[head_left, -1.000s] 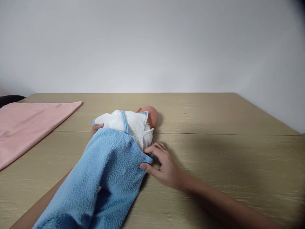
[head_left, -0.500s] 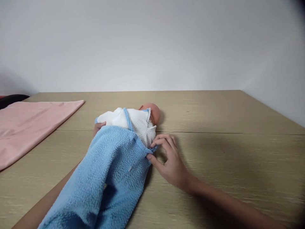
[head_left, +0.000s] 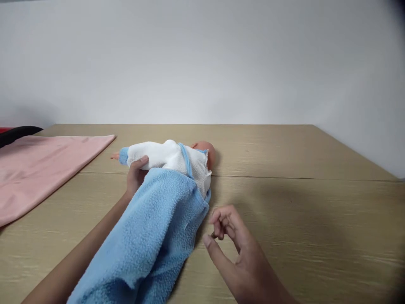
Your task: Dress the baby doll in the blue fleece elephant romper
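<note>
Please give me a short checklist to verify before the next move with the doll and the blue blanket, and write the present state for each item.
1. Left hand holds the doll's sleeve: ok, fingers are closed around the arm.
2. Right hand is free: ok, it is open above the table, apart from the cloth.
3. Blue blanket covers the doll's lower body: ok, only chest, one arm and head show.
4. Doll lies flat and steady: cannot tell, the blanket hides the legs.
5. Blanket edge is tucked in on the right side: cannot tell.
6. Pink cloth is away from the doll: ok.
</note>
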`<control>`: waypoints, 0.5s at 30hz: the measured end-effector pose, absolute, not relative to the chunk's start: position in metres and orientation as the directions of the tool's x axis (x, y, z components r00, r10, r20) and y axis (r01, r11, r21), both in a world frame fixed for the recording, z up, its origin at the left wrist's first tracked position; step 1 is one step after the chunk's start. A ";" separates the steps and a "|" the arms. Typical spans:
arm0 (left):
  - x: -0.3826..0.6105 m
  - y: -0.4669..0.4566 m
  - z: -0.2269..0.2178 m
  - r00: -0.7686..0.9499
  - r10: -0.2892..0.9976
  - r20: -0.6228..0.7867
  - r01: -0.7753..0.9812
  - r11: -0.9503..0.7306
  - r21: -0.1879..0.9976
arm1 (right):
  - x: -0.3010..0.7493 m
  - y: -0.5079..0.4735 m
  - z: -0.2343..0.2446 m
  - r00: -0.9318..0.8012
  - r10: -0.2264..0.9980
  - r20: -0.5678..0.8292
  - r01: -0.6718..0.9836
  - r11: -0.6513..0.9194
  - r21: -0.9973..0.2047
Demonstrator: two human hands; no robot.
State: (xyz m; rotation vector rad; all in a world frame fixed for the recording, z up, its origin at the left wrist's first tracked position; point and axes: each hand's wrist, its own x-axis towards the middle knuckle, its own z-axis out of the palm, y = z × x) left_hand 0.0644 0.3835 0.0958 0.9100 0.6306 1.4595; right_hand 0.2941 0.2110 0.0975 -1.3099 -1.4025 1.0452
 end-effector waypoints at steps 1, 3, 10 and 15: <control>0.068 0.381 0.102 0.038 0.986 0.161 -0.537 -0.116 0.835 | 0.297 0.205 0.106 -0.023 0.997 0.075 0.224 0.079 -0.971; 0.078 0.373 0.114 0.005 0.986 0.169 -0.462 -0.148 0.874 | 0.305 0.199 0.120 -0.041 0.996 0.074 0.172 0.080 -0.982; 0.123 0.342 0.136 -0.115 0.916 0.385 -0.182 -0.401 0.898 | 0.350 0.221 0.128 -0.208 0.958 -0.198 -0.155 -0.232 -0.960; 0.153 0.314 0.156 0.103 0.889 0.445 0.008 -0.448 0.894 | 0.361 0.218 0.153 -0.269 0.928 -0.259 -0.293 -0.335 -0.896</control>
